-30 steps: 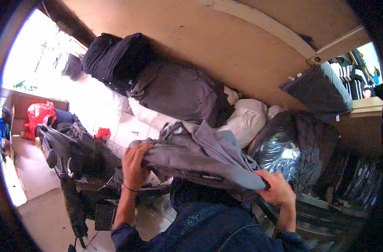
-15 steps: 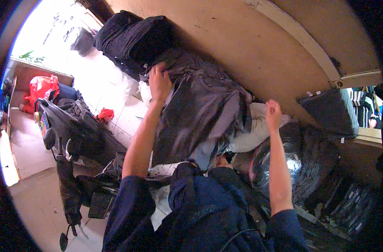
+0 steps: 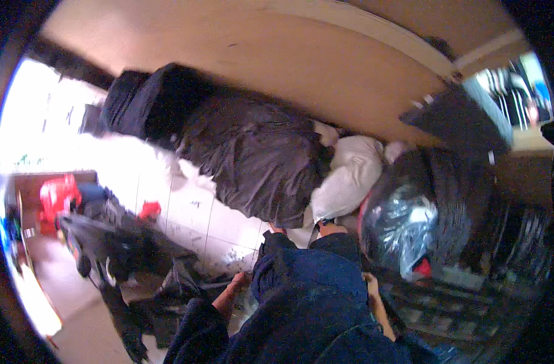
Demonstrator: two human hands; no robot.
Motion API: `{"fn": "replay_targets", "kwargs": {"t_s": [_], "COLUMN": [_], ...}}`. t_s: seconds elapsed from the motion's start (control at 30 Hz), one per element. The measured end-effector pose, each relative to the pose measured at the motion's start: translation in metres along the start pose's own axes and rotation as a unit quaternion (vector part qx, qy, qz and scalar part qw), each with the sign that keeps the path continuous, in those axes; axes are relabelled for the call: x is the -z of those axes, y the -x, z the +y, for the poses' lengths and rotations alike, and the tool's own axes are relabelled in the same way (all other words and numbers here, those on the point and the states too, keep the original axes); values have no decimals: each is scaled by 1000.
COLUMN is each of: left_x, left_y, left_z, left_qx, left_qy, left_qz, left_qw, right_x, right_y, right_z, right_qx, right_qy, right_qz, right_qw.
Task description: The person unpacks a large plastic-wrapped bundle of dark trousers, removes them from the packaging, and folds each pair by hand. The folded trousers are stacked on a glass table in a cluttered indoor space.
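Observation:
My left hand (image 3: 239, 281) is low beside my left thigh, above the tiled floor. Along my right thigh hangs my right hand (image 3: 370, 281). Both are small and blurred, so the curl of their fingers does not show; I see nothing in either one. In front of my feet a large dark cloth (image 3: 253, 158) lies draped over a heap by the wall. Beside its right edge rests a stuffed whitish sack (image 3: 351, 173). A black bundle (image 3: 168, 100) sits against the cloth's far left end.
A motorbike (image 3: 125, 246) stands at my left, with a red plastic bag (image 3: 60, 197) beyond it. To my right are a clear plastic-wrapped bundle (image 3: 404, 221) and dark stacked goods (image 3: 465, 206). A brown wall panel (image 3: 301, 67) runs behind the heap. Pale tiles (image 3: 219, 227) cover the floor.
Both hands have dropped from over the cloth to beside my thighs. The cloth now lies lower and farther from my feet, with more of the whitish sack uncovered. My view has shifted.

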State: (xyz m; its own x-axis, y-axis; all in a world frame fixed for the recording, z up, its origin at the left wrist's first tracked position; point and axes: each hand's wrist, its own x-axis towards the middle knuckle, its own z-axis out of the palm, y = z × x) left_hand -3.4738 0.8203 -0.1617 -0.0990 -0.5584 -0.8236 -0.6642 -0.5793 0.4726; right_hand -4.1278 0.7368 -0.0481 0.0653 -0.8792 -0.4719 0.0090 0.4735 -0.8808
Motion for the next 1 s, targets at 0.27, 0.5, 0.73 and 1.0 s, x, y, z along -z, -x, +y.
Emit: {"fn": "replay_targets", "kwargs": {"t_s": [0.27,0.5,0.73,1.0], "left_x": [202,98,-150,-380], "left_y": [-158,-221,-278,-334], "left_z": [250,603,945,1156], "left_qx": [-206,-206,-510,-756], "left_qy": [191,29,-72,-163], "left_qz": [317,62,3,5], "left_qw": [906,976,857,634], "right_x": [47,320,540,627], "right_y": [-190,-214,-155,-196], "right_z": [-158,-194,-127,-103], "right_qx": [-46,79,-13,42], "right_qy": [55,-67,264,385], "right_qz": [199,640,720,568], "right_qw": [977,761,642,726]}}
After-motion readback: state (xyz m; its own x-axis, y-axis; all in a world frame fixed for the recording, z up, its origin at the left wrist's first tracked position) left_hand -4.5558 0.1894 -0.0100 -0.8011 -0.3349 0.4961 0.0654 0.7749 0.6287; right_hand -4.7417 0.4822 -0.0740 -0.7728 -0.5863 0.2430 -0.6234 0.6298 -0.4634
